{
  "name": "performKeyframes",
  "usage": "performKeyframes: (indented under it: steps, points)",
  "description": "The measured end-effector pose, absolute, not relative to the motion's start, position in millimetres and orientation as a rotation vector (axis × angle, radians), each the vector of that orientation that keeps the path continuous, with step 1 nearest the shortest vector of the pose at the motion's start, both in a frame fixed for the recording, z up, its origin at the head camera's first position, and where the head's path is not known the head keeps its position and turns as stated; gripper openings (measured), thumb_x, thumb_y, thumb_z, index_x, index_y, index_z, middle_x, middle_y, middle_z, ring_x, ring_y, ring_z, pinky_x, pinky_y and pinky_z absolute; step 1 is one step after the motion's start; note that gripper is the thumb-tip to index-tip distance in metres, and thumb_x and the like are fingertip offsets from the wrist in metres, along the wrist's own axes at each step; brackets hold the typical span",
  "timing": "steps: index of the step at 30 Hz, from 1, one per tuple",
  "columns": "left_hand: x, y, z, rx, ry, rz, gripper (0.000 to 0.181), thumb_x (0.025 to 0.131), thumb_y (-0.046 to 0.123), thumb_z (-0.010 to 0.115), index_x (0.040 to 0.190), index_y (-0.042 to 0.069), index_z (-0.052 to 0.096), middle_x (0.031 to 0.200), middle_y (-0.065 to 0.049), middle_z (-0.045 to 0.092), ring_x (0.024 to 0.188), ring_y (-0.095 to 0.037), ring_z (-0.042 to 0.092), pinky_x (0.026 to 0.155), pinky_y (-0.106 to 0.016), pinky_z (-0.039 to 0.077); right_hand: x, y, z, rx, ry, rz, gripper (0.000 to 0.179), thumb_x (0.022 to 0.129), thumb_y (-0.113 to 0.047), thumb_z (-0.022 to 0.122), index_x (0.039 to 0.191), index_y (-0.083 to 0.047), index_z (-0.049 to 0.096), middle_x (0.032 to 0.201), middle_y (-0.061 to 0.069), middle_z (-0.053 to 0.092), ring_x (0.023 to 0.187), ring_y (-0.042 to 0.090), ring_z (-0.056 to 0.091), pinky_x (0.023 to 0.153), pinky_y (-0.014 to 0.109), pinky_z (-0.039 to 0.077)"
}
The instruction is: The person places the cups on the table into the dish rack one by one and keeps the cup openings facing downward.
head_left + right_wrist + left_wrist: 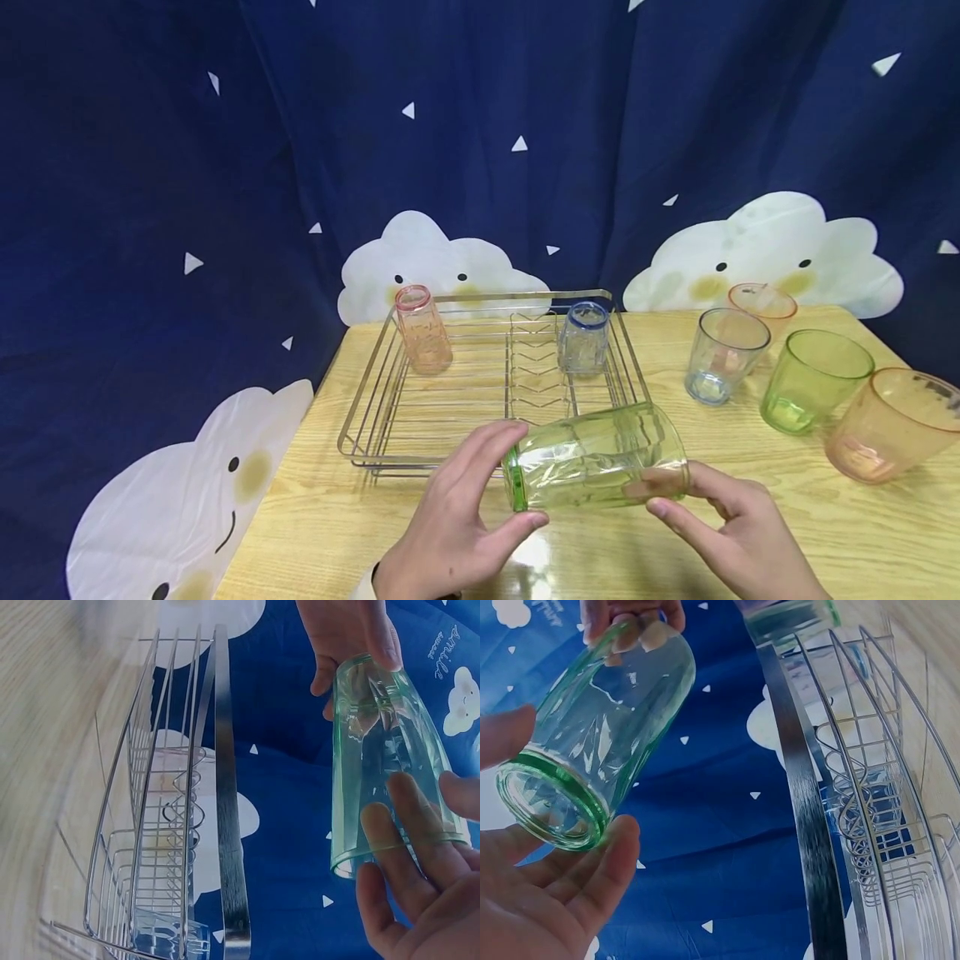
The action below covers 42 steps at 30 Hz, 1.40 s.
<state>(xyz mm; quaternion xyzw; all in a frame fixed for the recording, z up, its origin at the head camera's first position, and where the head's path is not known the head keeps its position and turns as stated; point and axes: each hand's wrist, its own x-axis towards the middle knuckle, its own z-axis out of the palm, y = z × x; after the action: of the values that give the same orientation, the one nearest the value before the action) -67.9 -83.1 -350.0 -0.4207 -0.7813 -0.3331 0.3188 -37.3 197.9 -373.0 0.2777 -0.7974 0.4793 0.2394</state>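
Note:
A tall, see-through green glass (592,458) is held on its side in front of the dish rack, its thick base to the left and its open rim to the right. My left hand (457,517) grips the base, thumb on one side and fingers on the other, as the left wrist view also shows around the ridged bottom (551,802). At the rim my right hand (738,525) pinches the wall. In the right wrist view its fingers (405,825) reach inside the mouth, while the thumb stays outside.
Behind the hands stands a wire dish rack (802,802). Upside down in it are a pink glass (423,333) at left and a blue glass (585,346) at right. Upright on the table's right are blue (723,358), green (813,383) and orange (885,429) glasses, with another orange-rimmed one (772,304) behind.

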Motion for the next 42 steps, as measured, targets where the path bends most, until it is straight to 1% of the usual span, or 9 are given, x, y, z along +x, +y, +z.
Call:
performKeyframes:
  steps: [7,10,12,17,21,26,30,36,42]
  points:
    - [-69,-83,-347,-1.15,-1.989,-0.908,0.072,0.078,0.026,0.083,0.136,-0.003,0.052,0.128,-0.014,0.061,0.116,-0.023,0.062,0.106,-0.028,0.049,-33,198,-361,0.726,-2.338,1.203,0.041,0.078,0.011,0.073,0.104,-0.022,0.071,0.098,-0.014,0.077,0.101,-0.006,0.068,0.089,0.005,0.047]
    - [-69,-83,-346,-1.15,-1.987,-0.913,0.072,0.078,0.027,0.082,0.136,-0.003,0.052,0.128,-0.015,0.061,0.116,-0.023,0.062,0.105,-0.029,0.05,-33,197,-358,0.724,-2.359,1.185,0.041,0.079,0.009,0.074,0.104,-0.023,0.07,0.098,-0.014,0.077,0.1,-0.005,0.068,0.087,0.006,0.048]
    - [-69,-83,-345,-1.15,-1.982,-0.913,0.072,0.078,0.027,0.082,0.135,-0.004,0.052,0.128,-0.014,0.061,0.116,-0.023,0.062,0.105,-0.03,0.05,-33,197,-358,0.729,-2.36,1.178,0.041,0.079,0.009,0.074,0.104,-0.023,0.07,0.097,-0.014,0.077,0.099,-0.004,0.068,0.087,0.006,0.048]
    - [-69,-83,-344,-1.163,-1.947,-0.914,0.072,0.077,0.025,0.083,0.134,-0.006,0.053,0.127,-0.016,0.061,0.116,-0.024,0.062,0.105,-0.031,0.051,-35,198,-361,0.739,-2.348,1.192,0.042,0.078,0.01,0.074,0.104,-0.023,0.07,0.098,-0.014,0.075,0.098,-0.005,0.068,0.09,0.006,0.047]
    - [-70,-83,-342,-1.172,-1.915,-0.909,0.069,0.079,0.026,0.081,0.133,-0.006,0.053,0.127,-0.016,0.061,0.115,-0.026,0.062,0.105,-0.031,0.051,-37,198,-367,0.767,-2.261,1.215,0.043,0.074,0.012,0.076,0.104,-0.019,0.072,0.099,-0.01,0.075,0.101,-0.005,0.067,0.092,0.005,0.045]
    - [-71,-83,-340,-1.179,-1.888,-0.903,0.066,0.08,0.025,0.08,0.132,-0.007,0.054,0.126,-0.018,0.061,0.115,-0.027,0.063,0.105,-0.032,0.051,-39,200,-372,0.734,-2.244,1.158,0.047,0.069,0.01,0.08,0.106,-0.017,0.072,0.098,-0.012,0.075,0.102,-0.009,0.065,0.092,0.002,0.043]
    - [-73,-85,-338,-1.183,-1.877,-0.895,0.065,0.081,0.024,0.079,0.131,-0.008,0.054,0.125,-0.019,0.061,0.114,-0.027,0.063,0.104,-0.032,0.051,-39,201,-372,0.744,-2.261,1.124,0.048,0.068,0.009,0.081,0.108,-0.017,0.072,0.098,-0.01,0.074,0.101,-0.008,0.064,0.092,0.002,0.043]
    - [-75,-90,-333,-1.172,-1.876,-0.902,0.069,0.073,0.017,0.083,0.13,-0.009,0.054,0.126,-0.019,0.06,0.114,-0.029,0.062,0.105,-0.034,0.051,-40,204,-369,0.707,-2.29,1.087,0.05,0.069,0.007,0.082,0.111,-0.018,0.071,0.103,-0.011,0.073,0.101,-0.009,0.063,0.091,0.002,0.043]
    - [-76,-93,-329,-1.148,-1.876,-0.894,0.065,0.077,0.019,0.08,0.129,-0.009,0.055,0.125,-0.019,0.061,0.113,-0.029,0.063,0.104,-0.032,0.052,-40,205,-370,0.677,-2.303,1.069,0.051,0.068,0.006,0.083,0.111,-0.018,0.07,0.104,-0.012,0.072,0.098,-0.01,0.062,0.089,0.002,0.043]
